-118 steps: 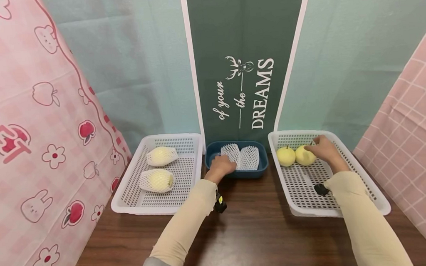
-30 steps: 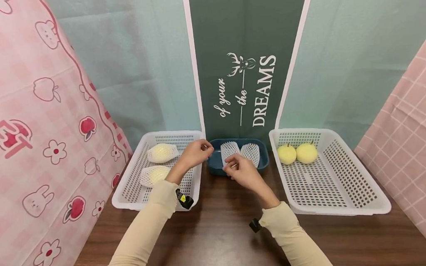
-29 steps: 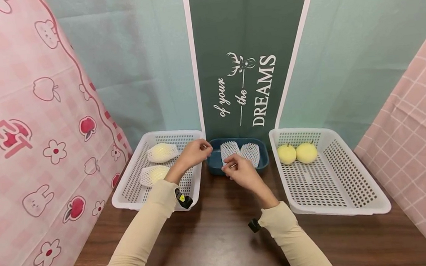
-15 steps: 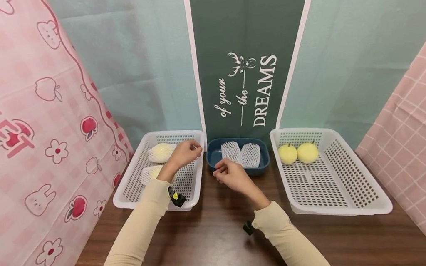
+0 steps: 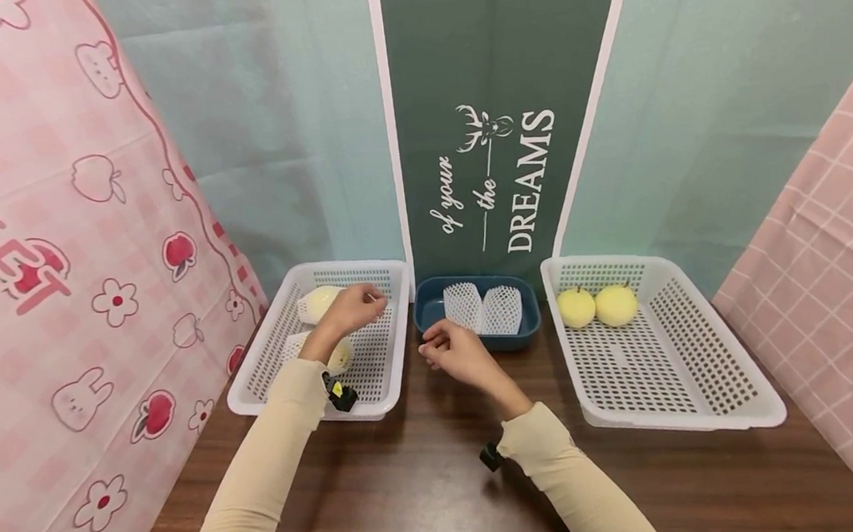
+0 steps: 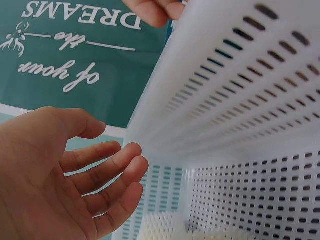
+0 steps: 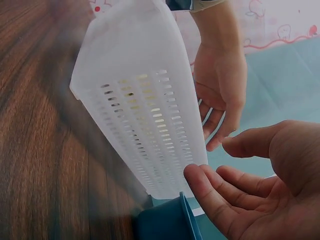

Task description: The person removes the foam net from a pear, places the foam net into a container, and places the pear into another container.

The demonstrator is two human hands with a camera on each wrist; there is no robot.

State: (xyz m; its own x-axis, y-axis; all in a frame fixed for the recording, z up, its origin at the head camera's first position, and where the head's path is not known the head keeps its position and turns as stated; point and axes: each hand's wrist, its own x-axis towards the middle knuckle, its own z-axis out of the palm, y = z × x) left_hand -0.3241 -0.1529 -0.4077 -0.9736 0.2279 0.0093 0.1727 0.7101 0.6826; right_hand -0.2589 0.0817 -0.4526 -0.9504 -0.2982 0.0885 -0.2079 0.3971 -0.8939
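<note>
My left hand (image 5: 355, 309) hovers over the left white basket (image 5: 385, 407), fingers loosely bent and holding nothing. Beneath it lie two yellow pears in white foam nets, a far wrapped pear (image 5: 317, 305) and a near wrapped pear (image 5: 341, 357), both partly covered by the hand and wrist. My right hand (image 5: 465, 356) is in the air by the front left corner of the blue bin (image 5: 504, 343), its relaxed fingers apart from everything. Inside the bin are two loose foam nets, a left net (image 5: 463, 306) and a right net (image 5: 502, 310). The left wrist view shows my left palm empty.
A right white basket (image 5: 664, 417) holds two bare pears, a left pear (image 5: 576, 308) and a right pear (image 5: 616, 306), at its back left. The brown wooden table (image 5: 421, 483) runs in front. Patterned cloths (image 5: 296, 142) hang behind and at both sides.
Earlier my left hand was at the foam nets and my right hand at a pear in the right basket. Both have since moved left, drifting further left over the last second.
</note>
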